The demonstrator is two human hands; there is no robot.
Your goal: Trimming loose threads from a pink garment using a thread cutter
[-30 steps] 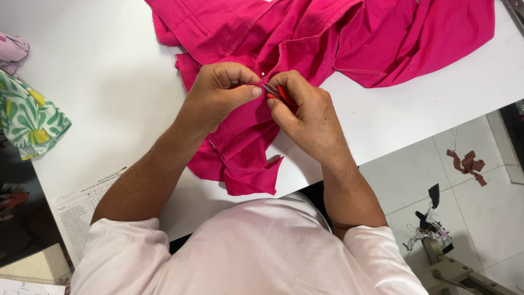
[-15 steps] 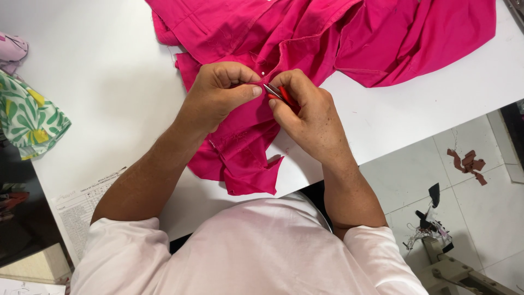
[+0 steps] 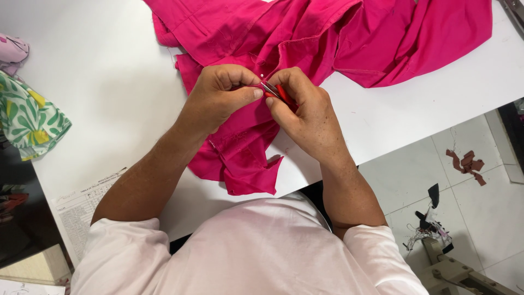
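A bright pink garment [image 3: 327, 38] lies spread over the white table [image 3: 103, 93], one end hanging toward me at the table's near edge. My left hand [image 3: 221, 95] pinches a fold of the pink fabric between thumb and fingers. My right hand [image 3: 305, 117] is closed on a small red-handled metal tool [image 3: 275, 92], its tip against the fabric right beside my left thumb. A pin head shows just above the two hands. Both hands touch each other over the cloth.
A green and yellow leaf-print cloth [image 3: 27, 120] and a pale pink cloth [image 3: 12, 52] lie at the left edge. A printed paper sheet [image 3: 82, 210] sits near my left elbow. Fabric scraps [image 3: 466, 164] lie on the tiled floor at right.
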